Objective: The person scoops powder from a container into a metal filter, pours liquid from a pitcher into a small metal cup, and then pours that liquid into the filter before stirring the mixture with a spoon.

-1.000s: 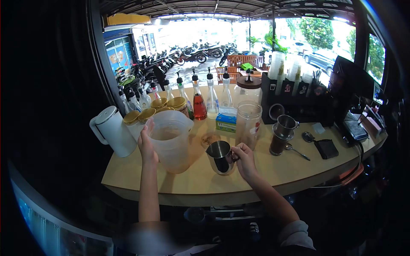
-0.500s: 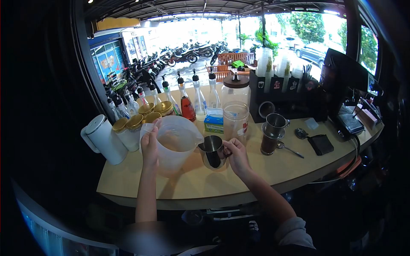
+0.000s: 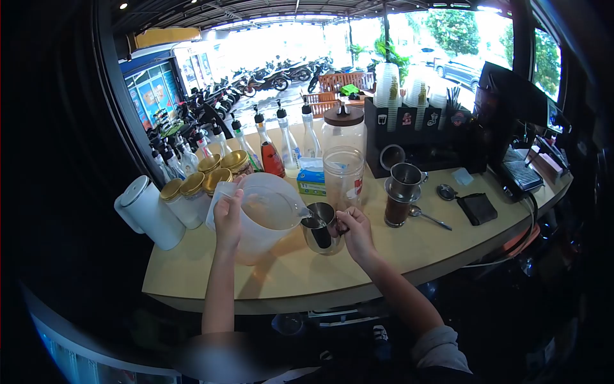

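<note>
My left hand is closed round the handle of a large translucent plastic pitcher, which tilts to the right. Clear liquid runs from its spout into a steel milk jug. The jug's handle is in my right hand, its fingers closed. Behind the jug stands a clear plastic jar without a lid, beside a blue and green box. To the right, a metal drip filter sits on a glass of dark liquid.
A white thermal jug and gold-lidded jars stand left. Pump bottles line the back, near a brown-lidded jar. On the right are a spoon, a black pouch, stacked cups and a dark screen.
The pitcher has tipped further right, and liquid now runs from its spout into the milk jug. The view has shifted slightly, so the counter items appear a little further left.
</note>
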Available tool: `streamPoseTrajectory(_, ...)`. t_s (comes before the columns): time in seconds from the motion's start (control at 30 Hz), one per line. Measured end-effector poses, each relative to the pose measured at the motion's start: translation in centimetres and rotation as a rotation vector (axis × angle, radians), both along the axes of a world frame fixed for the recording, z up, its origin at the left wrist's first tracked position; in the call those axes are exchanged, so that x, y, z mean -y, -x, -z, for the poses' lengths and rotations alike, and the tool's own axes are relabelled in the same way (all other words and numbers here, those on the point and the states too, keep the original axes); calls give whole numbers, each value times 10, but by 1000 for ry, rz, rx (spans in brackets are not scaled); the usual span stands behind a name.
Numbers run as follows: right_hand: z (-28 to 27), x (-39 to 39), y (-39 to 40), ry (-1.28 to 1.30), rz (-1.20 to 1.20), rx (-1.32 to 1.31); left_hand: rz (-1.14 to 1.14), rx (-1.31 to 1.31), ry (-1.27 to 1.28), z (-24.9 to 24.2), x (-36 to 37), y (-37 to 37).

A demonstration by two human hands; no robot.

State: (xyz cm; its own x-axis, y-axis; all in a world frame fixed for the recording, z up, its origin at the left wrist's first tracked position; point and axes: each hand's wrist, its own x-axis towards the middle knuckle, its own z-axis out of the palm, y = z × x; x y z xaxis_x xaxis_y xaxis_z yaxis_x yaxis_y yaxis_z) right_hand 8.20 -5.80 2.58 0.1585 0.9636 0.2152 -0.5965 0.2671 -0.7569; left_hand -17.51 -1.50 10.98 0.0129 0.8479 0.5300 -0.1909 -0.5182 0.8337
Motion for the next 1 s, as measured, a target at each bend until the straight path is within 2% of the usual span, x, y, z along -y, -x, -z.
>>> streamPoseTrajectory(1.0,15,12,-10,23,4,-40,5,-39,-63,3,5,-5)
